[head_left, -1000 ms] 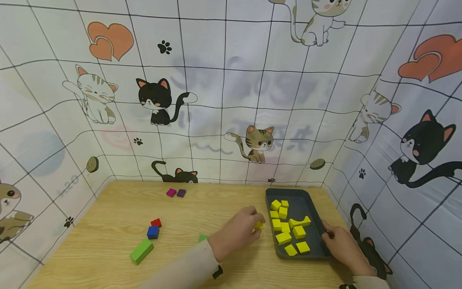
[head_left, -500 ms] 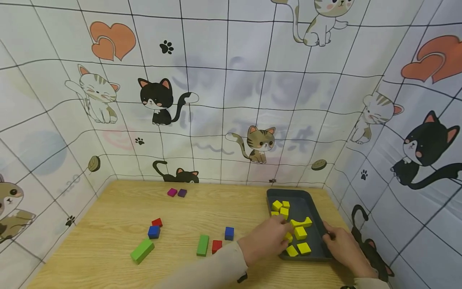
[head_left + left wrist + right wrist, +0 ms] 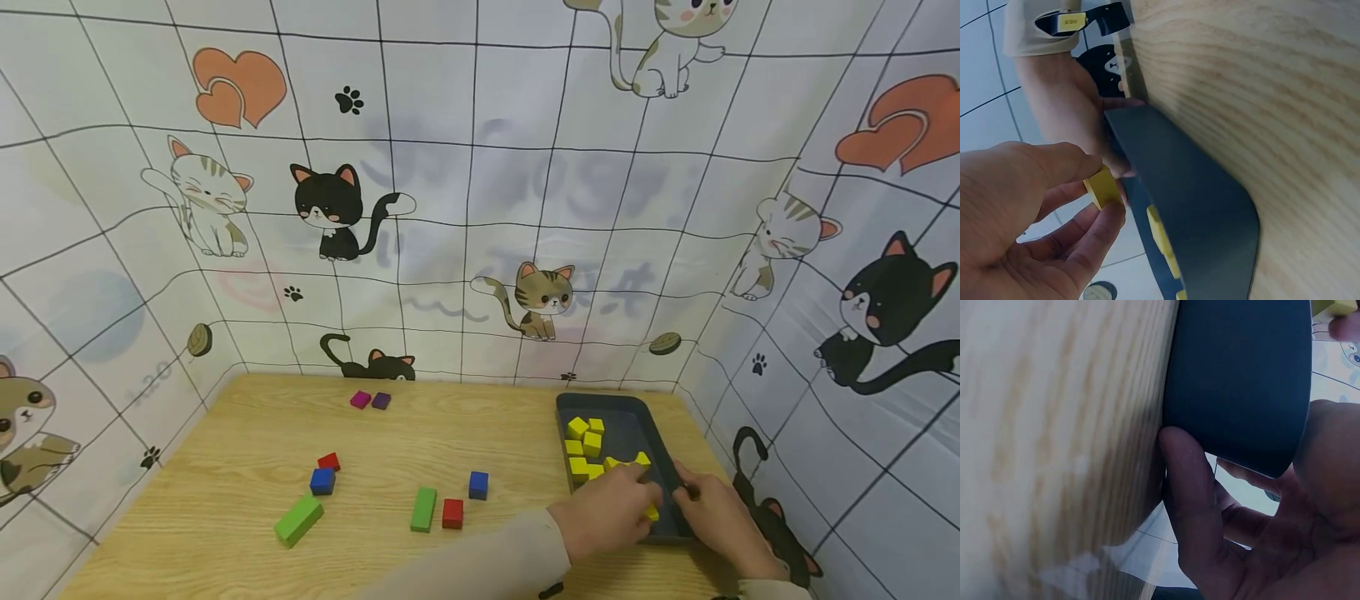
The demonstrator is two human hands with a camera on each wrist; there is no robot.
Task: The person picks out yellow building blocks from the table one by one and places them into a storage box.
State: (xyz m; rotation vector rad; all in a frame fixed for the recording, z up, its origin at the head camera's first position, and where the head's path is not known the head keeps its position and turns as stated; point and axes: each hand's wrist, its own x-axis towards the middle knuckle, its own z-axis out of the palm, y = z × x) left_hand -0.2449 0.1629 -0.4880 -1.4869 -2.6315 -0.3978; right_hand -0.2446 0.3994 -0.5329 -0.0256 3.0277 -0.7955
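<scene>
My left hand (image 3: 606,510) is over the near part of a dark grey tray (image 3: 624,415), hiding some of what lies there. In the left wrist view, its thumb and fingertips pinch a small yellow block (image 3: 1104,188) above the tray's inside. Several yellow blocks (image 3: 592,443) lie in the tray, mostly along its left side. The right hand (image 3: 722,518) grips the tray's right rim near the front corner. The right wrist view shows one digit of the right hand (image 3: 1254,531) against the tray's wall, low by the table.
Left of the tray lie a blue cube (image 3: 478,485), a red block (image 3: 452,513) and a green block (image 3: 423,509). Farther left are another green block (image 3: 298,520), a blue cube (image 3: 322,481) and a red block (image 3: 328,462). Magenta (image 3: 361,400) and purple blocks (image 3: 381,401) sit at the back.
My left hand has moved right, carrying a yellow block from beside the tray to over its near part. The blocks it had covered on the table now show. The right hand stays on the rim.
</scene>
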